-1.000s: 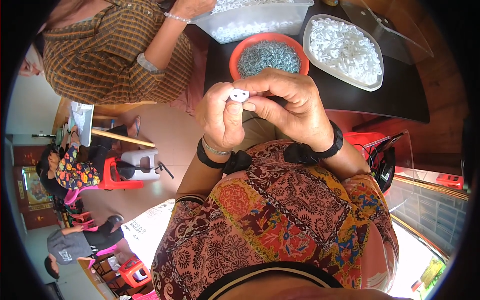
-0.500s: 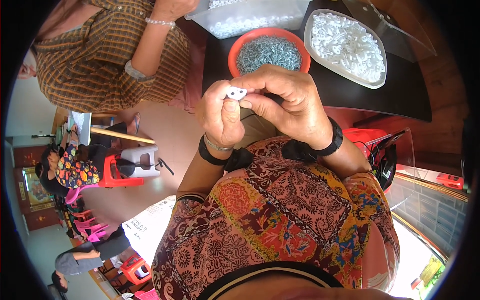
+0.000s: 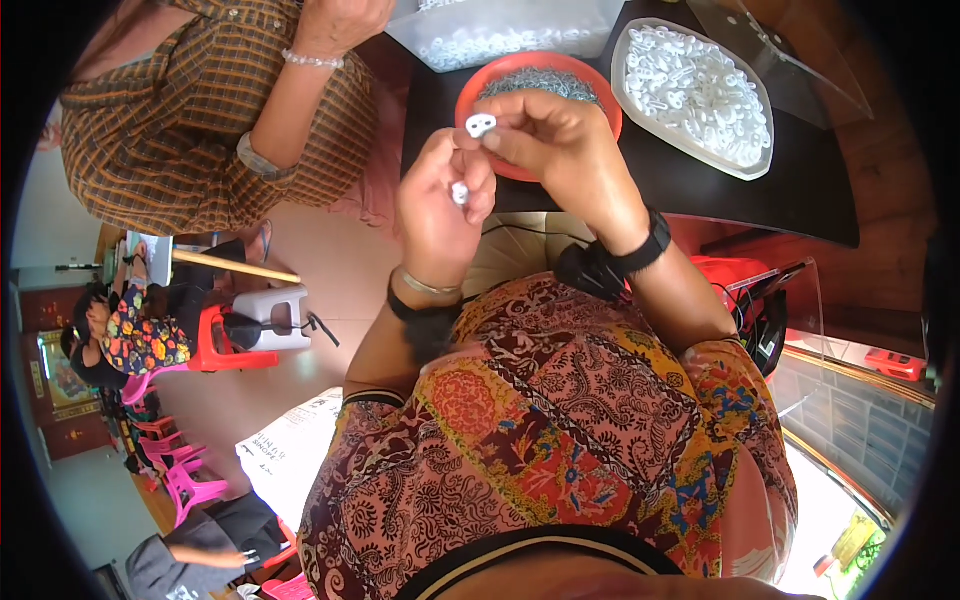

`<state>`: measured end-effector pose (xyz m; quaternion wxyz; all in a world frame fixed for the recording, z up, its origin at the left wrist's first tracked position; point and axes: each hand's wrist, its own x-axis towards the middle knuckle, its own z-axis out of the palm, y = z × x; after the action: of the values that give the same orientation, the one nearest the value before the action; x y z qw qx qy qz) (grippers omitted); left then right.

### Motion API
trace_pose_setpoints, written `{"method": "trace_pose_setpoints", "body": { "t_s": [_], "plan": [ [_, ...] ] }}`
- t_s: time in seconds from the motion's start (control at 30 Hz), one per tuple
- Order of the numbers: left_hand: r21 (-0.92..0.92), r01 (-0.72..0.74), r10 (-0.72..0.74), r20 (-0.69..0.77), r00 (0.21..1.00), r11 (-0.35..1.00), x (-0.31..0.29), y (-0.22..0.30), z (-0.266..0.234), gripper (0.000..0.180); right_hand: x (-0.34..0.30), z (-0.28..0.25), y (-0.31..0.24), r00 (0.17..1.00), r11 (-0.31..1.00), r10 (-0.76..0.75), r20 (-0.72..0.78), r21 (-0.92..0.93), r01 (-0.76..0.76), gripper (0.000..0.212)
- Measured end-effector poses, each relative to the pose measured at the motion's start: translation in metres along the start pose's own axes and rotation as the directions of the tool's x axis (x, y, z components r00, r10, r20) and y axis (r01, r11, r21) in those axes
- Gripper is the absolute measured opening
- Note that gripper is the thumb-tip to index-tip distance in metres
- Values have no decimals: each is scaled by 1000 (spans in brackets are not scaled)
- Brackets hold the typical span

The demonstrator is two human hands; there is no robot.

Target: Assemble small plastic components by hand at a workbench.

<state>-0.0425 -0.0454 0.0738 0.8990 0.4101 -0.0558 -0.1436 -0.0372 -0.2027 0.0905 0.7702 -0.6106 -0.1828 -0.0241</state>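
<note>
- In the head view, pinching with the right grip [image 3: 570, 150] a small, rounded white plastic piece with two dark holes [image 3: 481, 125], thumb and forefinger clamped together on its right side.
- Holding this holed piece up at the fingertips, in view against the left part of a round orange-red plastic bowl [image 3: 465, 100], holes turned toward the camera.
- Holding in the left grip [image 3: 435, 220], palm showing, a second small white plastic piece [image 3: 460, 193], closed in loosely by curled fingers and just below the holed piece in view.
- Reaching with the upper fingers of the left grip close beside the holed piece; cannot tell whether touching it or just short of it.
- Wearing a black strap on each wrist, plus a thin pale bracelet [image 3: 430, 287] on the left one.
- Showing inside the bowl, partly hidden behind the right grip, a heap of small grey metal pieces [image 3: 540, 82].
- Seeing right of the bowl, on the black bench [image 3: 800, 195], a translucent white plastic tray [image 3: 657, 129] full of loose white plastic pieces [image 3: 700, 95].
- Seeing beyond the bowl a translucent rectangular plastic bin [image 3: 585, 25], with more white pieces visible through its wall.
- Seeing at upper left a co-worker in a brown checked shirt [image 3: 220, 110], one hand raised near the bin.
</note>
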Motion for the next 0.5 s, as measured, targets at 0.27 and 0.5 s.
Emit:
{"method": "trace_pose_setpoints", "body": {
  "t_s": [0.27, 0.5],
  "plan": [
    [-370, 98, -158, -136, 978, 924, 5, 7, 2, 49, 15, -5, 3, 998, 970, 51, 46, -241, -39, 23],
    [-656, 139, -54, 148, 988, 742, 4, 4, -10, 66, 13, -9, 5, 1000, 921, -13, 27, -389, 22, 26]
  ]
}}
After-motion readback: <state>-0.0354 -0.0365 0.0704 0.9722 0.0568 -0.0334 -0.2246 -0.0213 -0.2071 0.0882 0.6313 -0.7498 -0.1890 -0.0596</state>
